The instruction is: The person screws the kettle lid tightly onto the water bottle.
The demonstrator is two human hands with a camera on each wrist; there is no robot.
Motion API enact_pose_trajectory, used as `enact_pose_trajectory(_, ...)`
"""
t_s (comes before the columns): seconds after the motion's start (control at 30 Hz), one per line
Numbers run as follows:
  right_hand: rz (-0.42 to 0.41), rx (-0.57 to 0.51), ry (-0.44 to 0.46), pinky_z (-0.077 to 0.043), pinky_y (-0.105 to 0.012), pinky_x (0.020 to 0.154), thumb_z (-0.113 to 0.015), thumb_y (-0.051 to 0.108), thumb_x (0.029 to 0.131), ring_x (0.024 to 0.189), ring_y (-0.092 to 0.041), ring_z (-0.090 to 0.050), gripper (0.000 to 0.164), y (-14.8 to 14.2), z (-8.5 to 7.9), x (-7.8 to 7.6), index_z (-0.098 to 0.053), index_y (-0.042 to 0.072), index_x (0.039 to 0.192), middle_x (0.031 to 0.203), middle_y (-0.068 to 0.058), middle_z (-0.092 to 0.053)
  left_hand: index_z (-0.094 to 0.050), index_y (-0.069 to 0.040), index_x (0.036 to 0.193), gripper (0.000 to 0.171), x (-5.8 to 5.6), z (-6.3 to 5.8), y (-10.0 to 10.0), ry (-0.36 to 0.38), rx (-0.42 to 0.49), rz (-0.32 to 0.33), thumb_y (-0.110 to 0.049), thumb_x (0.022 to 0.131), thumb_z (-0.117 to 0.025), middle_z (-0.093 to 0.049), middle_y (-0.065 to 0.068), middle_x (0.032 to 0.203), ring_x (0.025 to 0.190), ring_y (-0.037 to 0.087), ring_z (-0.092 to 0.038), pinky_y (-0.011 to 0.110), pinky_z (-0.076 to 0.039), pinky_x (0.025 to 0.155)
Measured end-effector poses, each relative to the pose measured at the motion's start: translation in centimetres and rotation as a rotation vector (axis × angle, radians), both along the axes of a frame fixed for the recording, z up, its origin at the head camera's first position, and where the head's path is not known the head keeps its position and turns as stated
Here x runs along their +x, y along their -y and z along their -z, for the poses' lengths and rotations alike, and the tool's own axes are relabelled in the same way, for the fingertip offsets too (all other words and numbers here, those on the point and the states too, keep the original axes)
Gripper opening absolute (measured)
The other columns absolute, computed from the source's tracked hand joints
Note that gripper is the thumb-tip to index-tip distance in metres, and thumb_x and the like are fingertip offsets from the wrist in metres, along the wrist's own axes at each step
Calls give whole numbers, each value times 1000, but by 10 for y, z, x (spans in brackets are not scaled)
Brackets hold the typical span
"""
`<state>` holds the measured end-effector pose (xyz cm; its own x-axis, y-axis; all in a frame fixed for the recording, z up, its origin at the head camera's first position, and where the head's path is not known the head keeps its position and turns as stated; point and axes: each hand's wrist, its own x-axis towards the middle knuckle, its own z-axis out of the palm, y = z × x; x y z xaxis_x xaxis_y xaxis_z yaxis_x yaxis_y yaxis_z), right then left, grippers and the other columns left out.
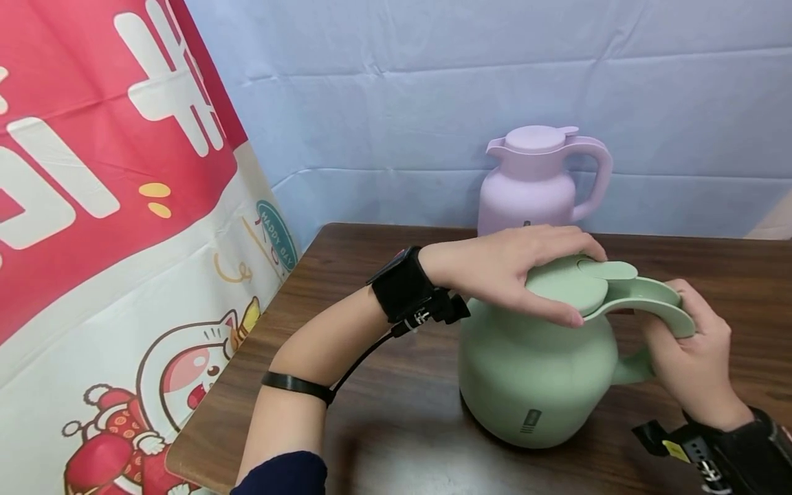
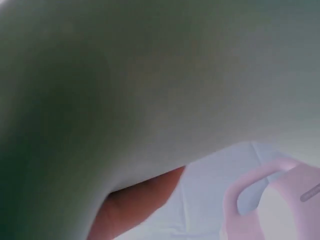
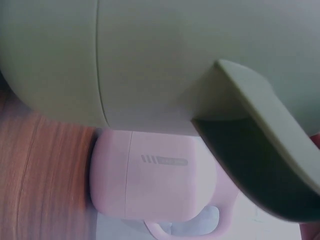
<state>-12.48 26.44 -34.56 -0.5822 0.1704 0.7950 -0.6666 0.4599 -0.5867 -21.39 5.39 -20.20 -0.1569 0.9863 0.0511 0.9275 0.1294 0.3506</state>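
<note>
A squat pale green thermos jug (image 1: 538, 378) stands on the wooden table in the head view. My left hand (image 1: 516, 265) lies across its top, thumb on the near side and fingers over the far side, gripping the round lid (image 1: 566, 285). On the right, my right hand (image 1: 696, 357) holds the jug's curved handle (image 1: 656, 306). The left wrist view is mostly filled by the blurred green jug (image 2: 175, 75), with a finger (image 2: 137, 202) below it. In the right wrist view the jug's body (image 3: 150, 60) and lower handle (image 3: 260, 145) show close up; the hand is mostly hidden there.
Behind the green jug stands a lilac jug (image 1: 526, 196) with its handle to the right. The brown table (image 1: 396, 405) ends at a rounded left edge. A pale blue cloth (image 1: 371, 110) hangs behind, and a red and white printed cloth (image 1: 124, 227) hangs at left.
</note>
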Motion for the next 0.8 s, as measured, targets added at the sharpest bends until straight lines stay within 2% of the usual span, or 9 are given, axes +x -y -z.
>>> enact_pose_trajectory(0.2, 21, 15, 43, -17, -22, 55, -48, -7, 91, 50, -3, -18, 9, 2, -1, 2, -49, -7, 82, 63, 6, -32, -46, -21, 125, 58, -1, -9, 2, 268, -87, -84, -39, 78, -77, -47, -13, 120, 106, -5, -42, 12, -34, 89)
enact_pose_trajectory(0.33, 12, 12, 69, -18, -23, 52, -51, -7, 91, 49, -4, -20, 8, 4, -1, 0, -51, -6, 83, 62, 6, -31, -47, -23, 133, 51, -10, -7, 9, 484, -77, -117, -29, 87, -69, -48, -15, 126, 113, -5, -43, 15, -34, 95)
enact_pose_trajectory(0.4, 5, 7, 68, -20, -22, 52, -52, -8, 91, 50, -3, -23, 6, 4, -2, -1, -53, -7, 85, 63, 6, -35, -44, -19, 139, 45, -19, 3, 13, 602, -18, -86, -21, 95, -56, -47, -14, 132, 119, -5, -41, 17, -32, 99)
enact_pose_trajectory(0.47, -1, 2, 66, -23, -19, 55, -52, -9, 90, 52, -3, -27, 4, 4, -2, -2, -55, -10, 92, 69, 8, -44, -37, -12, 145, 45, -28, 18, 17, 697, 76, -4, -18, 101, -37, -43, -9, 139, 124, -3, -39, 20, -29, 104)
enact_pose_trajectory(0.53, 21, 30, 58, -28, -15, 61, -53, -7, 90, 59, 3, -37, 15, 3, -4, -2, -57, -12, 103, 84, 13, -55, -28, -8, 149, 53, -35, 37, 22, 837, 171, 58, -32, 102, -28, -39, -2, 145, 129, 3, -38, 25, -29, 106)
enact_pose_trajectory(0.6, 39, 96, 34, -33, -12, 71, -53, 1, 92, 77, 6, -50, 30, 3, -6, -2, -52, -13, 119, 108, 13, -60, -18, -3, 151, 76, -38, 57, 28, 913, 258, 76, -57, 98, -22, -32, 7, 150, 134, 12, -34, 29, -27, 108)
enact_pose_trajectory(0.63, 31, 125, 10, -34, -11, 78, -54, 6, 94, 89, 4, -53, 38, 2, -8, -2, -47, -14, 125, 119, 9, -59, -16, 0, 150, 91, -38, 68, 32, 927, 293, 48, -70, 92, -19, -29, 13, 151, 136, 16, -32, 30, -27, 109)
enact_pose_trajectory(0.7, 20, 176, -62, -33, -13, 91, -56, 19, 95, 112, -2, -51, 51, 4, -14, -2, -39, -14, 130, 133, 0, -53, -9, 2, 150, 121, -33, 87, 44, 912, 322, -76, -90, 73, -17, -16, 18, 155, 141, 21, -21, 30, -23, 110)
enact_pose_trajectory(0.8, 9, 215, -235, -29, -24, 104, -56, 40, 94, 126, -19, -44, 65, 11, -26, 2, -40, -16, 124, 134, -17, -49, -7, 10, 147, 132, -20, 114, 59, 739, 374, -184, -93, 64, -10, -9, 23, 155, 143, 25, -14, 30, -19, 112)
